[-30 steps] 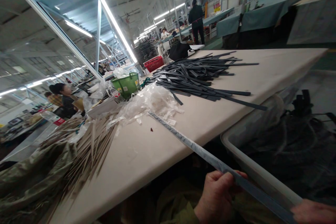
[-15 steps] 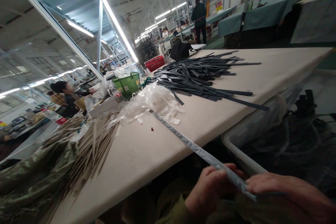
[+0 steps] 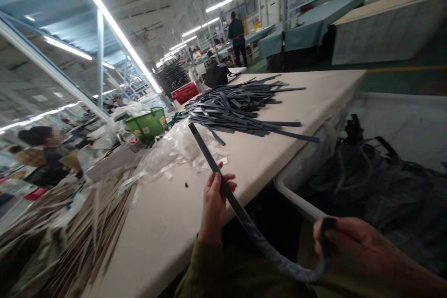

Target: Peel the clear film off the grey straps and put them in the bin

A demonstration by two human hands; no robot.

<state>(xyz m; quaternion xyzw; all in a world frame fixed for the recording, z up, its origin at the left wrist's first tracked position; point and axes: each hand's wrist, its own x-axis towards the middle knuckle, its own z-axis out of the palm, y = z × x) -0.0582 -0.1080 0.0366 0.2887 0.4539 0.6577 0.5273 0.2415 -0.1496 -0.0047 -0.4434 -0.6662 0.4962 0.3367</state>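
A long dark grey fabric strip hangs between my two hands, sagging in a curve near its lower end. My left hand pinches it close to the upper end, over the table's near edge. At the lower right, my right hand grips the other end, which bends upward at the fingers. Beyond my left hand, a pile of similar dark grey strips lies on the pale table. Clear plastic wrapping is heaped just behind the strip's upper tip.
A green basket and a red crate stand behind the plastic. Tan strips hang over the left side. A white bin with dark material sits at right. One person stands far back; another person is at left.
My left hand has moved up and away along the strip, from near my right hand to near its far end. The strip now sags between them, and the view has shifted right.
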